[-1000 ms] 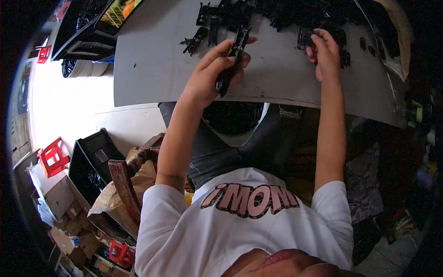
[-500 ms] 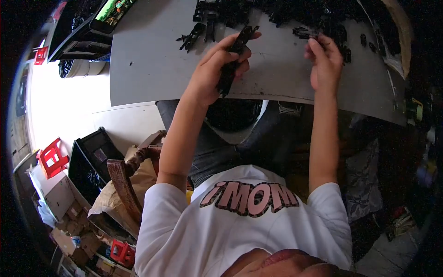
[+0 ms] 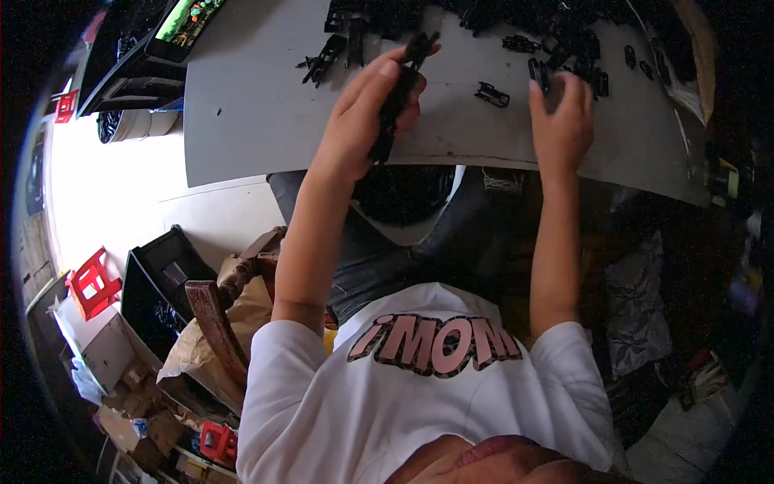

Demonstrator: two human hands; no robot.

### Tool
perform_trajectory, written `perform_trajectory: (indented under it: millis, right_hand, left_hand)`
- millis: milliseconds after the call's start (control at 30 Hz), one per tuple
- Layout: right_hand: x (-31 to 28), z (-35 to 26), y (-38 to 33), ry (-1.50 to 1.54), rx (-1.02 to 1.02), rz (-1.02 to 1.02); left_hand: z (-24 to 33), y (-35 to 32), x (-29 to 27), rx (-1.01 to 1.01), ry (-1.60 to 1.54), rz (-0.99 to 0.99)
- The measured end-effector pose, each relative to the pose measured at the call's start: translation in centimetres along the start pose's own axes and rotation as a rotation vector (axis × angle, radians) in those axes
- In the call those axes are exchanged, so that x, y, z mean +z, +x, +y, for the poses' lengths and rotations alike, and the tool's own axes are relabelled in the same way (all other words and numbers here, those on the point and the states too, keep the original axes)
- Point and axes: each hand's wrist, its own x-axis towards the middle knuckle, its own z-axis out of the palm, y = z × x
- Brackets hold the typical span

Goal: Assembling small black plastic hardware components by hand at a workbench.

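My left hand point(image 3: 367, 109) is closed around a long, narrow black plastic part point(image 3: 393, 109), held at a slant above the grey table point(image 3: 266, 121). My right hand point(image 3: 562, 121) is lowered over the table at the right, its thumb and fingers apart beside small black plastic pieces point(image 3: 538, 71). What lies under its fingertips is partly hidden. Between my two hands a single small black clip-like piece point(image 3: 492, 94) rests on the tabletop.
Piles of black plastic parts point(image 3: 379, 20) cover the far side of the table. More loose pieces point(image 3: 321, 60) lie beyond my left hand. A lit screen point(image 3: 185, 20) stands at the far left. A wooden chair point(image 3: 214, 323) and a black crate point(image 3: 165, 270) are at my left.
A small black piece now lies between my hands where bare tabletop showed before. My right hand has moved slightly nearer and spread its fingers. My left hand still holds the long part.
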Motion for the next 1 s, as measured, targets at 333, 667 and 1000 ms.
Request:
perform_trajectory:
  millis: [333, 667, 1000]
  right_hand:
    - [0.2, 2.5, -1.2, 0.059, 0.074, -0.281]
    - [-0.8, 1.2, -0.9, 0.244, 0.122, -0.341]
    - [1.2, -1.5, -1.5, 0.428, -0.207, -0.202]
  left_hand:
    - [-2.0, -1.3, -0.3, 0.282, 0.925, 0.14]
    - [-2.2, -1.3, -0.1, 0.315, 1.018, 0.077]
    - [-2.2, -1.3, -0.1, 0.296, 1.014, 0.055]
